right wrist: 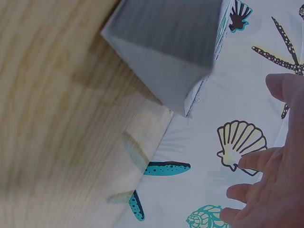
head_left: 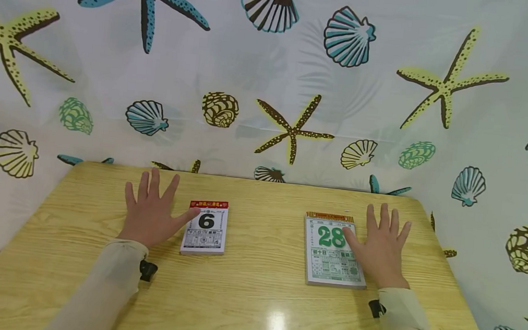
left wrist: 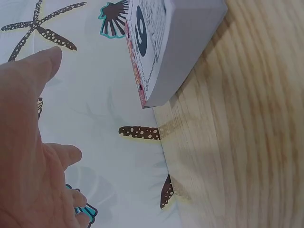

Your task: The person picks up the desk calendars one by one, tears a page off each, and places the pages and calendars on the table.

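Observation:
On the wooden table lie two thick tear-off calendars. The smaller one, with a red header and a black 6, is left of the middle. My left hand is just left of it, fingers spread, its thumb overlapping the pad's upper left edge in the head view. The larger calendar, with an orange header and a green 28, is on the right. My right hand is beside it with spread fingers, the thumb overlapping its face. In the wrist views, both the left thumb and right thumb appear apart from the pads.
The wooden table has its far edge against a white cloth printed with starfish and shells. A dark strap is at the left wrist and another strap at the right. Light glares off the table's near middle.

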`<state>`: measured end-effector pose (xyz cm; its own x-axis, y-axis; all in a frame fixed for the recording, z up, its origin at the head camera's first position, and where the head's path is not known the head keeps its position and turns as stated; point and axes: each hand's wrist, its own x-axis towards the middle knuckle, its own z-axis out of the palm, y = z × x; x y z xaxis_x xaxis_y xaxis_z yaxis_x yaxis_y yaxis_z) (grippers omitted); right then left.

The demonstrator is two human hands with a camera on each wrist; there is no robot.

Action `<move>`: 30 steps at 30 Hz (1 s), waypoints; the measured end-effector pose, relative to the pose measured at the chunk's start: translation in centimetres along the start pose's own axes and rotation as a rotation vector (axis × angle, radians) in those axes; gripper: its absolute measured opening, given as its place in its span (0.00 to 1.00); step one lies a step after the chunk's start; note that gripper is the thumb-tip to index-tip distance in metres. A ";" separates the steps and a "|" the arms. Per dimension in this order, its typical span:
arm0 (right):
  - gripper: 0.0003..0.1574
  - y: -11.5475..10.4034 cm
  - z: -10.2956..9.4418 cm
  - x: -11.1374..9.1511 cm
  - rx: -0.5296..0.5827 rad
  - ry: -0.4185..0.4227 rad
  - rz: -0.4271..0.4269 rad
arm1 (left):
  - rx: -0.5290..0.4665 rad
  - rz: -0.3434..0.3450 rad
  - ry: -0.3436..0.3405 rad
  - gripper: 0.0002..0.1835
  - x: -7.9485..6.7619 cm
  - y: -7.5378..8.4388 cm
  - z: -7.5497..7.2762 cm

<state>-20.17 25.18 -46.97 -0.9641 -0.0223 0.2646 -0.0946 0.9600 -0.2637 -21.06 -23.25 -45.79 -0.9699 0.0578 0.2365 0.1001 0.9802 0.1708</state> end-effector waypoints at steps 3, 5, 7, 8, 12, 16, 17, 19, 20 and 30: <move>0.56 -0.1 0.0 -0.1 0.009 0.001 -0.008 | -0.004 0.003 -0.001 0.54 0.0 -0.1 0.1; 0.56 -0.3 0.1 -0.1 0.013 0.004 -0.011 | -0.007 0.007 0.000 0.54 0.0 -0.1 0.2; 0.56 -0.5 0.1 -0.1 0.011 0.000 -0.015 | -0.010 0.009 -0.005 0.54 0.0 -0.2 0.3; 0.56 -0.6 0.2 0.0 0.008 -0.001 -0.016 | -0.013 0.008 -0.010 0.54 0.0 -0.3 0.4; 0.56 -1.3 0.3 0.1 -0.005 -0.022 -0.013 | -0.036 0.001 -0.034 0.54 0.0 -0.4 0.7; 0.56 -2.3 0.2 0.3 0.005 -0.032 -0.018 | -0.064 -0.006 -0.070 0.54 -0.1 -0.4 0.6; 0.56 -2.5 0.2 0.4 0.008 -0.036 -0.022 | -0.071 -0.009 -0.082 0.54 -0.1 -0.3 0.5; 0.56 -2.9 0.3 0.5 0.017 -0.045 -0.031 | -0.092 -0.020 -0.111 0.54 -0.1 -0.3 0.4; 0.56 -3.2 0.4 0.5 0.018 -0.054 -0.034 | -0.108 -0.027 -0.128 0.54 0.0 -0.2 0.3; 0.50 -6.5 0.7 0.7 0.110 -0.155 -0.065 | -0.274 -0.111 -0.253 0.54 0.2 0.2 -0.3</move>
<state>-20.44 18.77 -45.69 -0.9809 -0.1346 0.1403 -0.1766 0.9189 -0.3529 -21.17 -23.14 -45.46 -0.9988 0.0323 -0.0359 0.0133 0.8981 0.4396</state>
